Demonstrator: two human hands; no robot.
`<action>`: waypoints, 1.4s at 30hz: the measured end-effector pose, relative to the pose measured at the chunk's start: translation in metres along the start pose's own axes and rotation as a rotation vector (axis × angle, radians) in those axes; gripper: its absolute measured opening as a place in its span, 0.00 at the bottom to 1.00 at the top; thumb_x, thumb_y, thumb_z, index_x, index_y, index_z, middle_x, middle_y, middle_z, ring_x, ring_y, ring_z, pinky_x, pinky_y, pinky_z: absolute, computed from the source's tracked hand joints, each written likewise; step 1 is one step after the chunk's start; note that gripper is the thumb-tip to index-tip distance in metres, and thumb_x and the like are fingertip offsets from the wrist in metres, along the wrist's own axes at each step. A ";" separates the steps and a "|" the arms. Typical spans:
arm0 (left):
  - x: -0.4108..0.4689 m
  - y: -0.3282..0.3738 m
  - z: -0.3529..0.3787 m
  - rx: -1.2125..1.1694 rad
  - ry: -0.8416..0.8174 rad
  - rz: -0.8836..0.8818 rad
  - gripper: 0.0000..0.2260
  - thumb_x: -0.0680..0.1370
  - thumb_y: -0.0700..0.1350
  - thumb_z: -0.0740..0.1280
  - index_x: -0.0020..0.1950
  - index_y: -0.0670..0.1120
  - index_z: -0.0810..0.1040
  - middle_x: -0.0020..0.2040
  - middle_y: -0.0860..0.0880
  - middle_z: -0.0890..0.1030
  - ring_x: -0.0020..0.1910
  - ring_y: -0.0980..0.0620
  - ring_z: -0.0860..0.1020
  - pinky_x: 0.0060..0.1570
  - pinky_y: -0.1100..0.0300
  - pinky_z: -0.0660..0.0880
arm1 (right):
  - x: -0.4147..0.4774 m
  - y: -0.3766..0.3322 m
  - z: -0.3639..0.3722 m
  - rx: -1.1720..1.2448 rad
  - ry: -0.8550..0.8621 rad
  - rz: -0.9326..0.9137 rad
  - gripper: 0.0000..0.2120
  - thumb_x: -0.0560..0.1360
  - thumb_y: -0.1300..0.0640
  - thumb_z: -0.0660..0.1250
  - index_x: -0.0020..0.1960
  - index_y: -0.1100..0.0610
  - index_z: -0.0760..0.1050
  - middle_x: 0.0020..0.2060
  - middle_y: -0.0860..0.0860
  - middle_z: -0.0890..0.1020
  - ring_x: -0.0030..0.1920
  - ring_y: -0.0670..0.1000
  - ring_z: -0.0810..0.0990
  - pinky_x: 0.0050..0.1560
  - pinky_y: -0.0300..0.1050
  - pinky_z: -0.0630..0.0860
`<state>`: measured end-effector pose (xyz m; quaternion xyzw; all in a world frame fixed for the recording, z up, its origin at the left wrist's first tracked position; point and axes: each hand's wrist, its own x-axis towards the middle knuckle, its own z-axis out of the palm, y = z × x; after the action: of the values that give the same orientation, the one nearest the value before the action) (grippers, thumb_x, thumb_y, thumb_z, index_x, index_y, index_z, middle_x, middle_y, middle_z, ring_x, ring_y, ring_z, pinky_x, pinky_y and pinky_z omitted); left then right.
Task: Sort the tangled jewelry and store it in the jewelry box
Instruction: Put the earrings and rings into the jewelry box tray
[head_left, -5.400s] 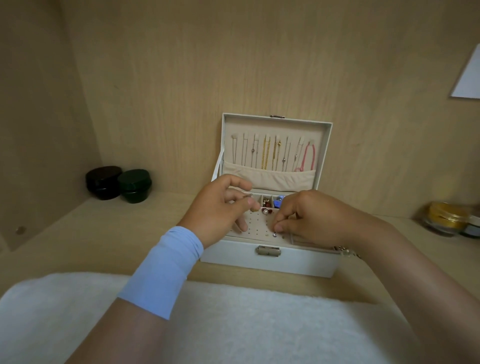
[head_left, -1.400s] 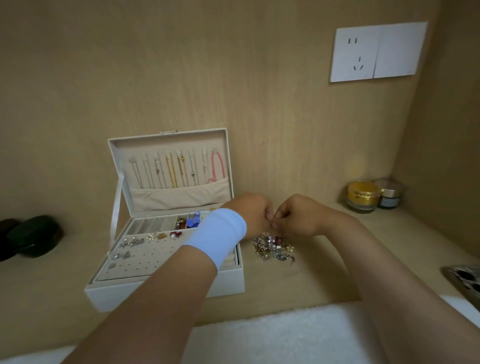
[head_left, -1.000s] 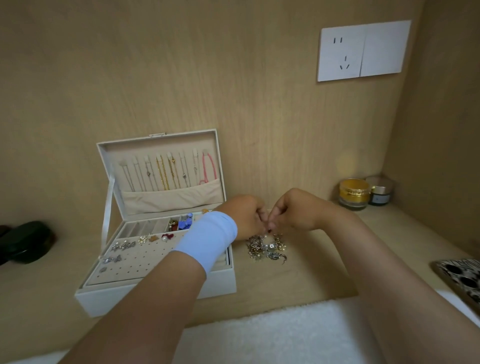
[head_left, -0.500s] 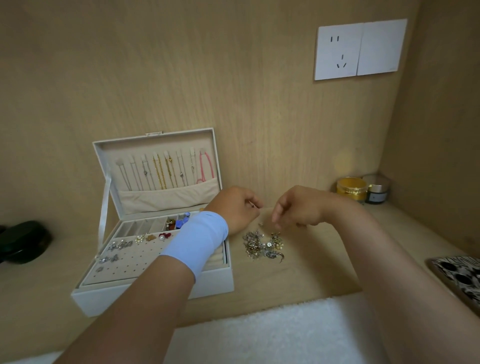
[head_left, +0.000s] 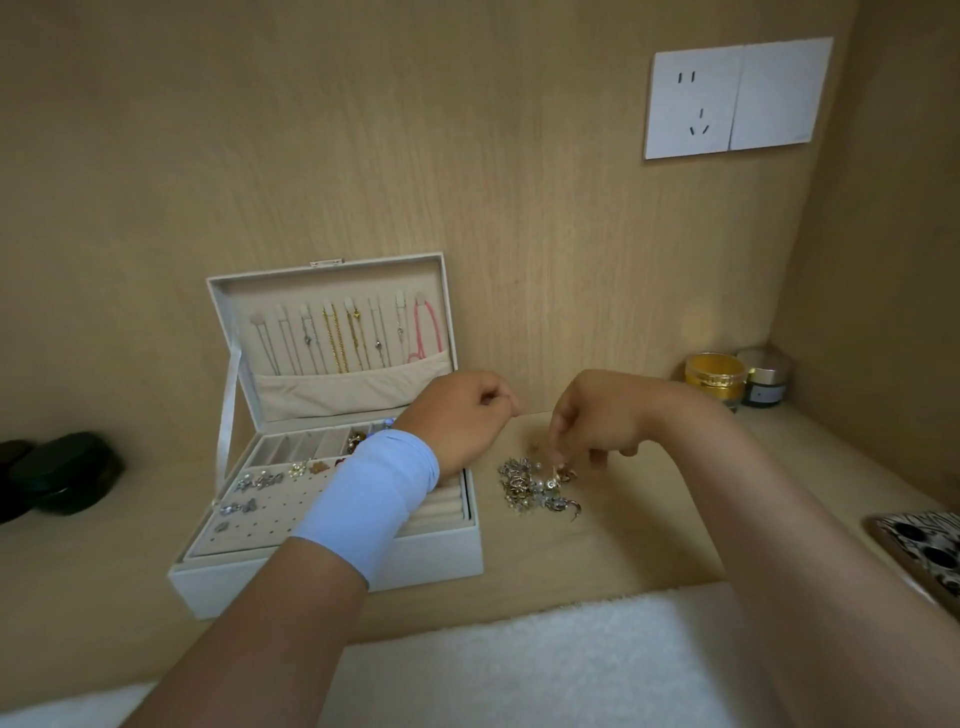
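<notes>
We saw the jewelry box standing open on the wooden shelf, w/ its lid upright against the back wall. In the lid approx. 8 necklaces hung in a row, 1 of them pink, w/ their lower ends in a cloth pocket. A few earrings sat on the holed panel of the tray, & small coloured pcs lay in the back compartments.

The tangled jewelry lay as 1 small heap on the shelf, just beside the box on its right side, not touching it.

The right hand hung over this heap w/ its fingers curled down. The tips of thumb & forefinger met at the far edge of the heap & pinched a small pc there.

The left hand, w/ a light-blue wristband, was above the back right corner of the box, apart from the heap. Its fingers were curled in, thumb against forefinger. If something thin was between them, we could not tell.

At the far left stood 2 dark round containers. In the right corner were a gold jar & a grey jar, touching each other. A white socket plate was on the wall, a white fluffy towel lay at the front edge, & a phone in a patterned case was at the right edge.
</notes>
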<state>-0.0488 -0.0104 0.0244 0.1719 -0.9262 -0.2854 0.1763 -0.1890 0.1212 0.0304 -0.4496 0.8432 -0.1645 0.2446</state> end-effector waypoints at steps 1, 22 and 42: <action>-0.002 -0.003 -0.004 -0.018 0.014 0.002 0.07 0.80 0.46 0.64 0.46 0.52 0.81 0.37 0.59 0.76 0.38 0.62 0.73 0.37 0.71 0.66 | -0.002 -0.005 -0.001 0.067 0.030 -0.030 0.02 0.74 0.60 0.73 0.45 0.56 0.83 0.36 0.48 0.86 0.35 0.49 0.85 0.25 0.36 0.68; -0.080 -0.084 -0.109 -0.439 0.247 -0.125 0.03 0.78 0.42 0.70 0.48 0.45 0.83 0.41 0.45 0.84 0.33 0.52 0.80 0.42 0.55 0.81 | 0.002 -0.141 0.048 0.718 0.246 -0.435 0.09 0.78 0.62 0.69 0.58 0.58 0.82 0.45 0.53 0.87 0.33 0.51 0.82 0.25 0.43 0.75; -0.081 -0.118 -0.128 -0.393 0.199 -0.101 0.05 0.78 0.44 0.70 0.43 0.49 0.83 0.35 0.51 0.81 0.32 0.55 0.79 0.36 0.60 0.76 | 0.032 -0.173 0.083 0.758 0.223 -0.415 0.11 0.73 0.63 0.75 0.55 0.59 0.83 0.33 0.52 0.83 0.26 0.49 0.74 0.22 0.39 0.71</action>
<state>0.1028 -0.1288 0.0356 0.2075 -0.8211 -0.4505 0.2825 -0.0405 -0.0043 0.0392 -0.4676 0.6364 -0.5549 0.2617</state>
